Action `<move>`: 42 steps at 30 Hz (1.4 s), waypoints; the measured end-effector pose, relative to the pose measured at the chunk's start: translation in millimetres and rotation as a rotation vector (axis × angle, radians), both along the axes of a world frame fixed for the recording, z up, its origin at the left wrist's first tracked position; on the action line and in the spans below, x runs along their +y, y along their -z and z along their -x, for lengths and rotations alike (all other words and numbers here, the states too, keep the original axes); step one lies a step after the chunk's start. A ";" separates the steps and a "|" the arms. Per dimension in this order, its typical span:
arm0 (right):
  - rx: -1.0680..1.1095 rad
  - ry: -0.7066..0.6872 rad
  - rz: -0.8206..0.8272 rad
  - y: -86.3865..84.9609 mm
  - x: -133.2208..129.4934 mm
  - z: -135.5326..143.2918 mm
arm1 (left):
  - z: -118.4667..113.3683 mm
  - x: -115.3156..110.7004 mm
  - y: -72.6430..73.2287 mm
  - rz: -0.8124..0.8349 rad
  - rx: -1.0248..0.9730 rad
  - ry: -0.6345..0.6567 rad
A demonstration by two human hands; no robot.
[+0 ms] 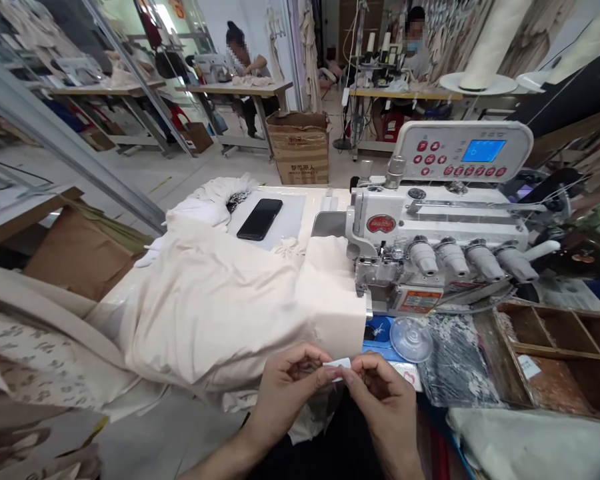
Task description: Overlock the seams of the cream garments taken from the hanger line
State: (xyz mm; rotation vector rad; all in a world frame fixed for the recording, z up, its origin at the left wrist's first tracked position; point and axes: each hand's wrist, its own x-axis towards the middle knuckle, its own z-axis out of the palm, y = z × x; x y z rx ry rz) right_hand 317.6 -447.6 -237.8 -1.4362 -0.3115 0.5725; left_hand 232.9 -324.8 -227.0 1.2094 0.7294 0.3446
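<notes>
The left hand pinches a small white tag between thumb and fingers, and the right hand pinches its other end, the two thumbs almost meeting over it. The tag is held in front of the near edge of a large cream cloth, which spreads in loose folds to the left and reaches the left end of a white sewing machine — whether it lies under the foot cannot be made out. Just beyond the right hand sit a clear round plastic dish and a dark plastic-wrapped packet; further right is a wooden tray divided into compartments, with a white slip in one of them. Behind the cream cloth, a black phone lies on the worktop, near a heap of white cloth. Above the machine stands a control panel with a lit blue screen, and a thread cone rises behind it. Across the floor are a cardboard box and — seated at other worktops — two people.
</notes>
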 end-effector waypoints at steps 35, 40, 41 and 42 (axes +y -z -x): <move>-0.688 0.308 -0.015 -27.7 25.7 -55.3 | -74.5 57.3 -65.0 -1.126 0.188 0.130; -0.813 0.317 0.021 -10.7 16.5 -54.2 | -87.2 66.0 -66.6 -1.119 0.196 0.159; -0.792 0.311 0.010 -6.2 16.3 -49.9 | -87.5 67.0 -66.4 -1.119 0.190 0.165; -0.732 0.307 -0.006 -1.2 16.5 -43.9 | -87.2 68.0 -65.8 -1.122 0.183 0.170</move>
